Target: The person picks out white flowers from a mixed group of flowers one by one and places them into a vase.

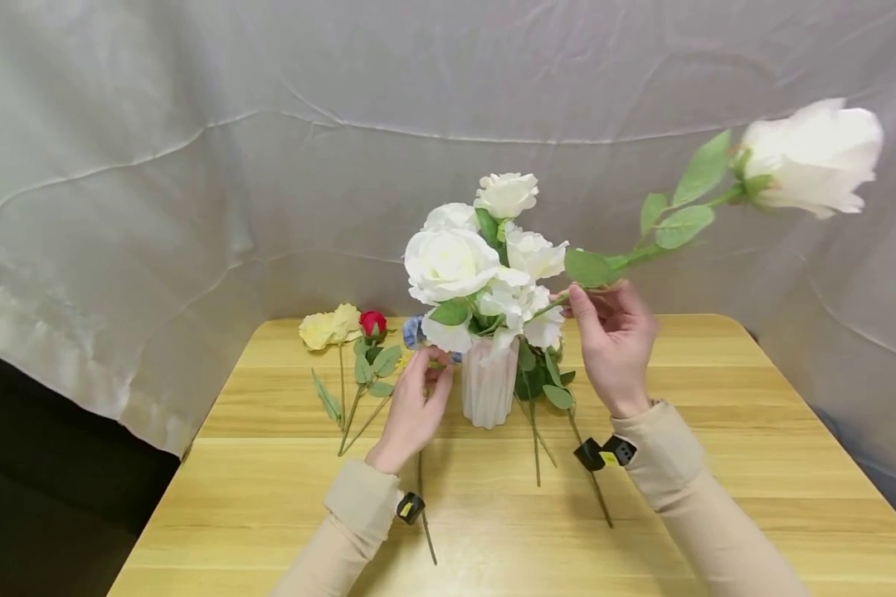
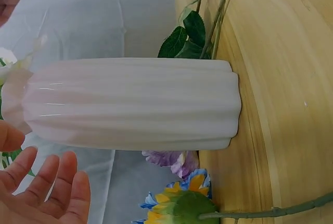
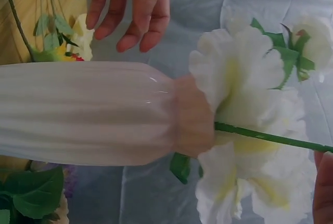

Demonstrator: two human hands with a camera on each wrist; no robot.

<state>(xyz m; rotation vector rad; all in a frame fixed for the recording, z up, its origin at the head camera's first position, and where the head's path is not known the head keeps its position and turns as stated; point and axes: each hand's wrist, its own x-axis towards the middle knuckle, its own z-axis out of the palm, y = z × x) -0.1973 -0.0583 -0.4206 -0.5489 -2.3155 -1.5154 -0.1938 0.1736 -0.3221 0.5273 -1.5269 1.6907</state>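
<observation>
My right hand (image 1: 618, 348) pinches the stem of a white rose (image 1: 810, 157), whose large bloom leans out to the upper right. From those fingers the green stem (image 3: 270, 136) runs to the mouth of the white fluted vase (image 1: 489, 390), as the right wrist view shows. Several white flowers (image 1: 451, 264) with green leaves stand in the vase. Close to the vase's left side, near its neck, is my left hand (image 1: 414, 406), fingers relaxed and holding nothing. The left wrist view shows the upright vase (image 2: 135, 104) with the left fingers (image 2: 65, 177) beside its top.
On the wooden table (image 1: 269, 514), yellow flowers (image 1: 330, 327) and a red rose (image 1: 373, 324) lie left of the vase. Blue flowers (image 1: 414, 332) are partly hidden behind it. Green leaves (image 1: 558, 396) and bare stems lie to its right. Grey cloth (image 1: 306, 207) hangs around the table.
</observation>
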